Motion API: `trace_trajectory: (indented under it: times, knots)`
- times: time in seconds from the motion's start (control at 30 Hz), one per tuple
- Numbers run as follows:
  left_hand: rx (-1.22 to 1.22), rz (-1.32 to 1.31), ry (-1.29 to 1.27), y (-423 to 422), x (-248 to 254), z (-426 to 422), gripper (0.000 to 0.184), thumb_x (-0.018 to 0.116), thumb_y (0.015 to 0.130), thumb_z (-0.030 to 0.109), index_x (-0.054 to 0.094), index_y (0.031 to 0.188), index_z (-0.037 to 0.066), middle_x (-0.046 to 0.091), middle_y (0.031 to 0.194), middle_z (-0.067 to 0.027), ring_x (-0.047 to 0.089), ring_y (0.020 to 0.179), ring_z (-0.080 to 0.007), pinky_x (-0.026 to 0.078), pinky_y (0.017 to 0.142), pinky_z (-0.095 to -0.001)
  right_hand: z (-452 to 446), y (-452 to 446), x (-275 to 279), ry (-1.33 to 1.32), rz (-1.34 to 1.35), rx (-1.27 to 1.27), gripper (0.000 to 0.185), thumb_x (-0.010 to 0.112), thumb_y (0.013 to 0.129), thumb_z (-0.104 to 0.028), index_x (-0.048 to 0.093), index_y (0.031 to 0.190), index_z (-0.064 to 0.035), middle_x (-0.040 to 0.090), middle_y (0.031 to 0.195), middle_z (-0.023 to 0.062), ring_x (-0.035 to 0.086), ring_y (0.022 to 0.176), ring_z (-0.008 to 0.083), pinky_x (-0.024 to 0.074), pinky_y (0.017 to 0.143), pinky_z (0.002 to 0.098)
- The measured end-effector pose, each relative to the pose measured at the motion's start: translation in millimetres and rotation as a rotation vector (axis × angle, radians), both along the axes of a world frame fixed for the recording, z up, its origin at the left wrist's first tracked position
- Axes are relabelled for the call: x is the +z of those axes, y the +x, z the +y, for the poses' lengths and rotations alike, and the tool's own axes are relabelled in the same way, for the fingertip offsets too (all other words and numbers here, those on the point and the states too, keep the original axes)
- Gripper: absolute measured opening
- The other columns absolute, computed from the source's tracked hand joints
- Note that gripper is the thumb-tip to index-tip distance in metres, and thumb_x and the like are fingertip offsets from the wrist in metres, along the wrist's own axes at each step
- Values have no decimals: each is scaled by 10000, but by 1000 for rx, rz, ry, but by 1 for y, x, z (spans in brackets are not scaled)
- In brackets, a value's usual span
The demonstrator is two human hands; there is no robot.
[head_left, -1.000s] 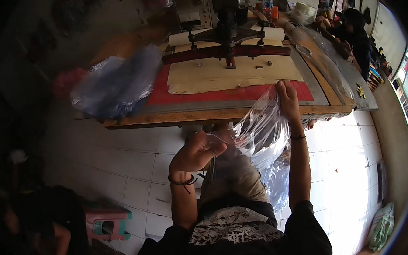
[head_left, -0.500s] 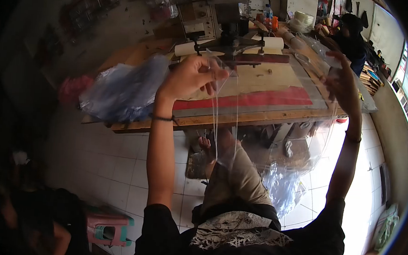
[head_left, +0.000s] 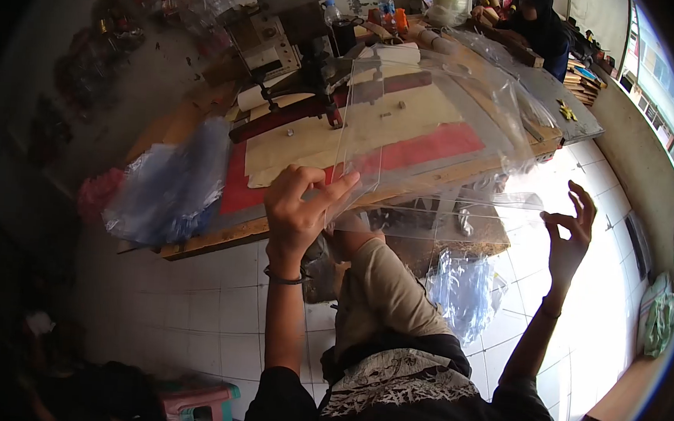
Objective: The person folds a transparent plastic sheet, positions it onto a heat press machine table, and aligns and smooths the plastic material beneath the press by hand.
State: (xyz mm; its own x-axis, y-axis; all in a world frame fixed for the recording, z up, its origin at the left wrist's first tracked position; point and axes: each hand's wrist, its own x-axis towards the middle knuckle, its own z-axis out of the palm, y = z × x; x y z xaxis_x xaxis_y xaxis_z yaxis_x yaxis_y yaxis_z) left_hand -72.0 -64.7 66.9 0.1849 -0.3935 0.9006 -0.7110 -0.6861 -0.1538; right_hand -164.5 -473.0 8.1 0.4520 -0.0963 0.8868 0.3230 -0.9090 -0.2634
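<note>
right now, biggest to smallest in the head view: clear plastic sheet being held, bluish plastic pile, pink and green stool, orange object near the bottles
1. clear plastic sheet
2. bluish plastic pile
3. pink and green stool, cut off by the picture edge
4. orange object

Two hands stretch a clear plastic sheet (head_left: 460, 210) by the worktable (head_left: 215, 242).
The left hand (head_left: 295, 208) pinches one side of it in front of the worktable's near edge, the right hand (head_left: 568, 238) the other side, out past the worktable's near right corner; on the worktable, a red sheet (head_left: 441, 144) shows under a tan sheet (head_left: 283, 152), a plastic pile (head_left: 170, 189) lies at the left end, and another person (head_left: 534, 36) is beyond the far right.
</note>
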Motion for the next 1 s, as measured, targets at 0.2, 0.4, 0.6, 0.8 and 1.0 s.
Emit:
trace_trajectory:
  times: [0.2, 0.4, 0.6, 0.8, 1.0]
  knots:
    - [72, 601, -92, -8, -121, -14, 285, 733, 849, 92, 722, 1129, 144, 654, 688, -55, 641, 594, -155, 483, 511, -294, 64, 8, -140, 1362, 453, 465, 474, 477, 1033, -322, 407, 1381, -6, 481, 1377, 218, 515, 1247, 338, 572, 900, 457]
    - [-386, 1153, -725, -33, -173, -28, 341, 462, 1033, 112, 541, 1354, 31, 649, 1178, -184, 677, 1035, -260, 600, 757, -341, 61, 21, -131, 1658, 577, 999, 851, 275, 969, -677, 289, 1475, 6, 480, 1387, 268, 594, 1153, 382, 591, 824, 483]
    - [-925, 1285, -1340, -43, -204, -35, 328, 502, 1011, 234, 563, 1204, -25, 657, 1092, -229, 676, 993, -383, 563, 876, -471, 43, 38, -114, 1537, 550, 893, 657, 520, 980, -431, 346, 1431, 15, 568, 1262, 261, 657, 1034, 330, 617, 699, 415]
    - [-861, 1742, -1286, -40, -181, -37, 299, 640, 934, 149, 481, 1151, 18, 672, 973, -181, 688, 954, -387, 567, 868, -474, 23, 26, -143, 1578, 570, 862, 577, 665, 901, -158, 398, 1380, 21, 653, 1068, 202, 697, 831, 279, 609, 617, 388]
    - [-840, 1989, -1072, -43, -182, -63, 287, 608, 950, 66, 589, 1214, -45, 646, 1198, -218, 670, 1046, -317, 542, 945, -408, 61, 11, -145, 1767, 254, 1222, 922, 543, 887, -654, 208, 1536, -90, 508, 1376, 201, 570, 1184, 324, 476, 984, 549]
